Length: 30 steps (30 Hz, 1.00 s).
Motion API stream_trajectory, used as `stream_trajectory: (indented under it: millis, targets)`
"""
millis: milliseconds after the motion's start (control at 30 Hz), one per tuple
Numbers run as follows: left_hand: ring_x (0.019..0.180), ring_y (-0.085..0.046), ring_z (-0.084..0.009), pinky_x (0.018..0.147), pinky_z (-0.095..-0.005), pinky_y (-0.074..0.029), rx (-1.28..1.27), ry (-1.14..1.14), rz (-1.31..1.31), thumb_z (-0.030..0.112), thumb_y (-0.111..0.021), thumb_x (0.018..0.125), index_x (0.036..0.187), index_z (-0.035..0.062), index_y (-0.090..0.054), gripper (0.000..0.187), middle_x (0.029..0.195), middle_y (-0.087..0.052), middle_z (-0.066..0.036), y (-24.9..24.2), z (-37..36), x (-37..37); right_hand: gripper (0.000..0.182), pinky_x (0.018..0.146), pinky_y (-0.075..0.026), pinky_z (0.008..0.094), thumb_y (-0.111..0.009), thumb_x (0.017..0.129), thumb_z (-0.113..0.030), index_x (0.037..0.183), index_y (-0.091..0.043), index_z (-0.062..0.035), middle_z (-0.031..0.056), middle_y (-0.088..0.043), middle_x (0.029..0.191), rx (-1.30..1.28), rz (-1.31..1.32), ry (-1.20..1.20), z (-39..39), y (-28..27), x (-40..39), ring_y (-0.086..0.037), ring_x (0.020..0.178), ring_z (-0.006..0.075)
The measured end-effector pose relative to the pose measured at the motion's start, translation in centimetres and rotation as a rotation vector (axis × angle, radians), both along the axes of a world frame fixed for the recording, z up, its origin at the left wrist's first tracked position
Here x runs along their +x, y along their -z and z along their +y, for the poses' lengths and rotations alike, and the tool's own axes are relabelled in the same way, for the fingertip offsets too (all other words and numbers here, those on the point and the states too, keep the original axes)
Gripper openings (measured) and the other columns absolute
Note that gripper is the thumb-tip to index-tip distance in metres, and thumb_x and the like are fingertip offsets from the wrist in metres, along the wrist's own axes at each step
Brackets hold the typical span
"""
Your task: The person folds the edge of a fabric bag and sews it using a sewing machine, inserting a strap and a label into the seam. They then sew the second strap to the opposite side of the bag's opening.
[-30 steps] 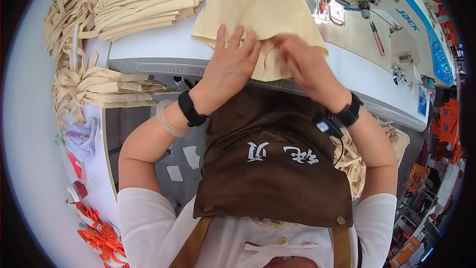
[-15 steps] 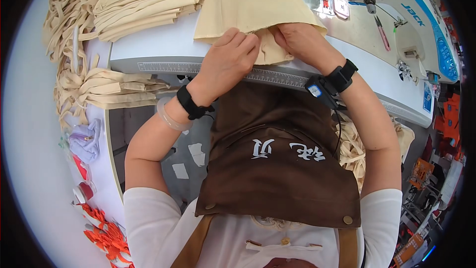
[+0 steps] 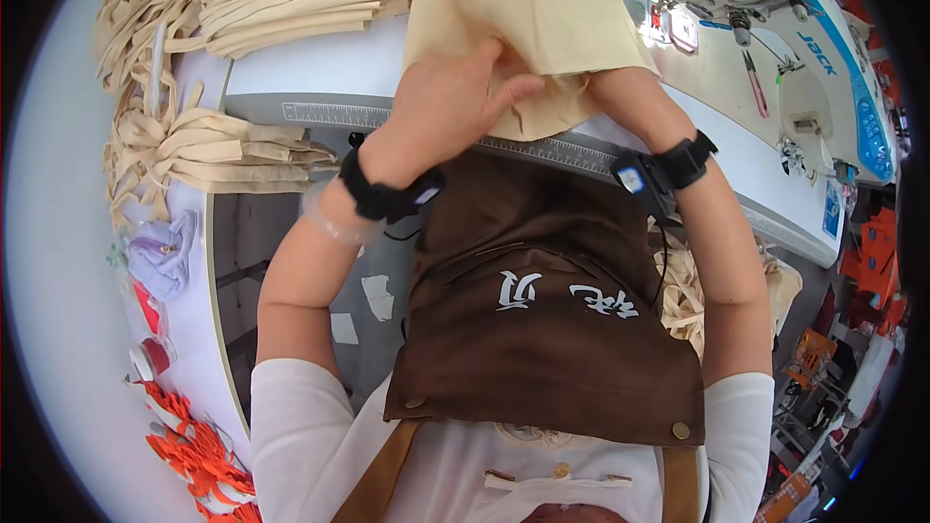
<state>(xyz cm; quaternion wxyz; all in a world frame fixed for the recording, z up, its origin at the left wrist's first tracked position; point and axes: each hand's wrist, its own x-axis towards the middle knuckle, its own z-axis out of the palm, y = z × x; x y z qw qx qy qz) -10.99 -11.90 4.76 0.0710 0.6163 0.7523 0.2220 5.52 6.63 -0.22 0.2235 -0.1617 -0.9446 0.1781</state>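
While your white table (image 3: 325, 66), ruler strip (image 3: 334, 115) along its edge, bears one sewing machine (image 3: 823, 63) and one folded stack (image 3: 300, 17), one smooth cream cloth (image 3: 528, 0), creased below, reaches its front edge. Your left hand (image 3: 450, 107) touches it, thumb spread wide; your right hand (image 3: 630, 102) is tucked under, its grip impossible to tell.

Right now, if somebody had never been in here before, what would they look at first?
Probably the big brown apron with white writing, right in the middle. Just above it, the left hand and right hand are at a cream cloth on the table. The blue-and-white sewing machine at the upper right might catch their eye too.
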Motion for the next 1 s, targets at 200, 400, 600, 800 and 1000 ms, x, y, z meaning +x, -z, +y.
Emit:
stream_trajectory:
  millis: [200,400,600,800,1000]
  targets:
    - [0.066,-0.067,-0.0348,0.061,-0.0425,-0.052,-0.084,-0.138,-0.070,0.048,-0.067,0.092,0.085,0.0030,-0.070,0.045,0.072,-0.069,-0.014,-0.1,1.7,-0.3,0.028,0.087,-0.051,0.0419,-0.063,0.092,-0.013,0.117,-0.064,-0.0005,0.0240,-0.066,0.110,-0.247,-0.097,-0.097,-2.5,-4.2,2.6,-0.063,0.100,0.0410]
    - [0.065,-0.068,-0.0319,0.055,-0.0433,-0.051,0.165,-0.035,0.215,0.030,-0.067,0.088,0.088,0.0041,-0.064,0.026,0.065,-0.066,-0.014,2.3,2.3,-0.6,0.021,0.083,-0.052,0.0436,-0.060,0.094,-0.013,0.112,-0.066,-0.0042,0.0218,-0.067,0.105,-0.059,-0.161,-0.149,-3.7,-3.7,-0.4,-0.064,0.097,0.0398]
    - [0.082,-0.068,-0.0298,0.066,-0.0383,-0.053,0.200,0.147,0.378,0.017,-0.066,0.088,0.111,0.0109,-0.060,0.024,0.104,-0.068,-0.011,2.6,2.4,-2.7,0.022,0.085,-0.052,0.0440,-0.056,0.098,-0.015,0.115,-0.065,-0.0057,0.0208,-0.068,0.107,0.058,-0.133,-0.011,-1.7,-0.7,-1.3,-0.064,0.098,0.0395]
    - [0.125,-0.056,-0.0284,0.098,-0.0488,-0.046,0.247,0.329,0.604,0.010,-0.059,0.090,0.136,0.0187,-0.056,0.047,0.140,-0.055,-0.010,1.4,2.6,-2.1,0.029,0.084,-0.053,0.0439,-0.052,0.101,-0.017,0.128,-0.061,-0.0101,0.0196,-0.068,0.112,-0.089,-0.188,-0.046,-1.9,-1.3,0.4,-0.064,0.100,0.0395]
    - [0.138,-0.047,-0.0283,0.109,-0.0630,-0.035,0.142,0.089,0.651,0.013,-0.060,0.088,0.139,0.0175,-0.056,0.052,0.146,-0.051,-0.010,3.8,2.3,-2.4,0.034,0.082,-0.054,0.0443,-0.050,0.101,-0.015,0.133,-0.058,-0.0126,0.0206,-0.066,0.115,-0.027,-0.282,0.043,-2.6,-2.1,0.8,-0.064,0.099,0.0412]
